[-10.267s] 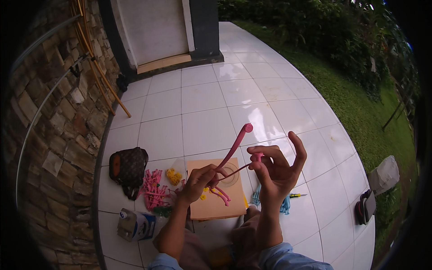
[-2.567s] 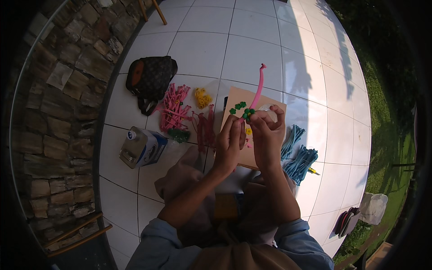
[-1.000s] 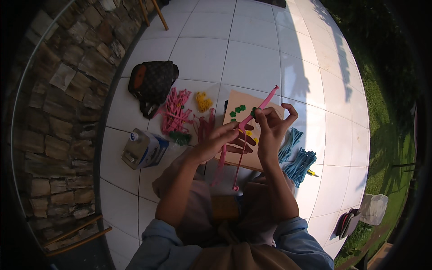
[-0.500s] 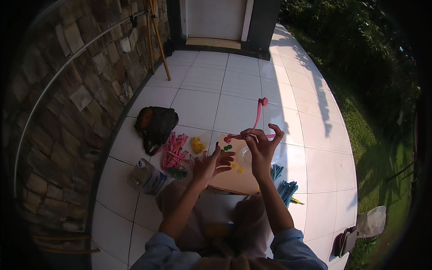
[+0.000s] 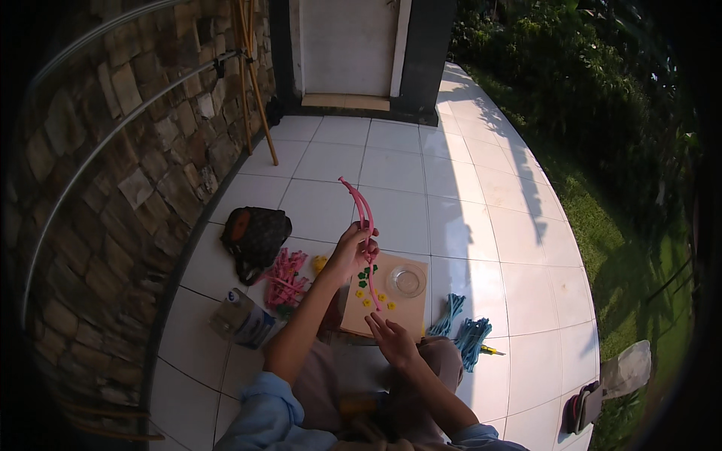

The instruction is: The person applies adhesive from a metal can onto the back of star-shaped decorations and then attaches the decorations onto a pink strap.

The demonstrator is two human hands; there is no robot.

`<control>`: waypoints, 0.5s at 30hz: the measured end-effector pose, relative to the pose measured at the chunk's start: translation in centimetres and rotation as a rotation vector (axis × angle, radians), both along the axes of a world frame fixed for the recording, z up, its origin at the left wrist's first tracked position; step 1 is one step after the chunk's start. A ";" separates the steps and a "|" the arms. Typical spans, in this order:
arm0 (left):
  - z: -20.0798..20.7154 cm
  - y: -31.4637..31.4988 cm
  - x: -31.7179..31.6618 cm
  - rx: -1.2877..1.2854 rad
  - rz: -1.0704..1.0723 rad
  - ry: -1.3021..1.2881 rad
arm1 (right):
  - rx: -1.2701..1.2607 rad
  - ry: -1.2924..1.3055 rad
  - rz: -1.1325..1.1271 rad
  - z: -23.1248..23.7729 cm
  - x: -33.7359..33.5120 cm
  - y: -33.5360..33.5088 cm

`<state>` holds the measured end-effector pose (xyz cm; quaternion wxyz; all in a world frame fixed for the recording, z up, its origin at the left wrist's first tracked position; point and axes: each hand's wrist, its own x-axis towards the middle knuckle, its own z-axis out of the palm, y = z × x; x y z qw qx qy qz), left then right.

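Observation:
My left hand (image 5: 352, 252), raised over the far left part of a tan board (image 5: 406, 314), is closed round a few thin, bendy pink strips (image 5: 364, 207). Their upper ends curve up and to the left, and one tail hangs down over the board. Just below that tail's end is my right hand (image 5: 395, 342), fingers stretched out and holding nothing. Small green flower-shaped pieces (image 5: 362, 275) and yellow flower-shaped pieces (image 5: 359, 294) lie on the board, beside a clear round dish (image 5: 406, 281).
To the left are a bundle of pink strips (image 5: 286, 276), a dark backpack (image 5: 256, 237) and a clear plastic bottle (image 5: 242, 319). Blue strip bundles (image 5: 472, 342) and a yellow-handled tool (image 5: 490, 351) lie right. A stone wall (image 5: 113, 188) borders the tiles.
The pink strips have passed from my right hand to my left, which has risen. My right hand has come down toward my lap and opened. The view has shifted slightly.

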<state>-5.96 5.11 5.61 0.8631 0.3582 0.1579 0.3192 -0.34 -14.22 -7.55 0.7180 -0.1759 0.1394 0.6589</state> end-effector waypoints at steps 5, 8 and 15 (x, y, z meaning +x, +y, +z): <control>1.7 -0.1 -0.9 0.328 -0.033 0.047 | -0.120 -0.243 0.005 3.7 1.5 -1.7; 0.9 0.2 -1.1 0.478 -0.016 0.085 | 0.021 -0.782 -0.119 7.2 4.1 2.8; -6.8 -0.5 -1.0 0.969 0.138 0.485 | 0.260 -1.299 -0.032 8.9 7.7 11.4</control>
